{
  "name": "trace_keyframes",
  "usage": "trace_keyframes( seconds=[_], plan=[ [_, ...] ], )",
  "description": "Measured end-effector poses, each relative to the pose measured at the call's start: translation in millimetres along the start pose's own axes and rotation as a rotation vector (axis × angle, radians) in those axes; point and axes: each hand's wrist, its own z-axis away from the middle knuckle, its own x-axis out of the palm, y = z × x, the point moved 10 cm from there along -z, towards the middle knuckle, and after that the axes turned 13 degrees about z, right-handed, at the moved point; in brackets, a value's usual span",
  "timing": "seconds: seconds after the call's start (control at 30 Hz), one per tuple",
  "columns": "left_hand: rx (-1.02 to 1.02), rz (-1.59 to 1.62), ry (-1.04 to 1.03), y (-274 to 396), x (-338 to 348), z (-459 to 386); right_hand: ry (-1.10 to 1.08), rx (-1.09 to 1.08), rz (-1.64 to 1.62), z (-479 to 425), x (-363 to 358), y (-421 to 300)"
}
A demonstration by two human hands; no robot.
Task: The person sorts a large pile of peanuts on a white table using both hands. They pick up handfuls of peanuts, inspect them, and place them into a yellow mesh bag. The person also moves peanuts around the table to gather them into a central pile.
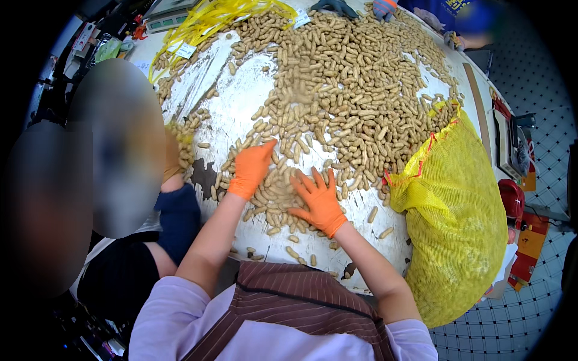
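Observation:
Unshelled peanuts (361,94) lie spread in a thick layer over a worn white table (244,90). My left hand (254,168), in an orange glove, is at the near left edge of the layer, fingers bent together; whether a peanut is inside them cannot be told. To its right, my right hand (319,201), also orange-gloved, rests palm down with fingers spread on the peanuts nearest me. Between both hands lies a small, slightly blurred heap of peanuts (277,185). A few single peanuts are scattered nearer the table's front edge.
A full yellow mesh sack (456,216) leans at the right, its mouth towards the peanuts. Yellow mesh strips with tags (198,27) lie at the far left. Another person (176,221) is close on my left; gloved hands of others (384,9) reach in at the far side.

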Motion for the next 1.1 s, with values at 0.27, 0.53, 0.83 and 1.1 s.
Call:
trace_keyframes(
  seconds=[0.27,0.53,0.83,1.1],
  plan=[
    [-0.146,0.096,0.206,-81,-63,17,0.341,0.294,0.115,-93,-58,137],
    [-0.301,0.429,0.19,-67,-42,8,0.131,0.157,0.217,-153,-19,88],
    [-0.122,0.25,-0.097,20,8,-40,0.059,0.282,0.134,-23,-6,45],
    [0.207,-0.048,-0.084,-2,-3,-27,0.053,0.173,-0.033,36,13,-10]
  ],
)
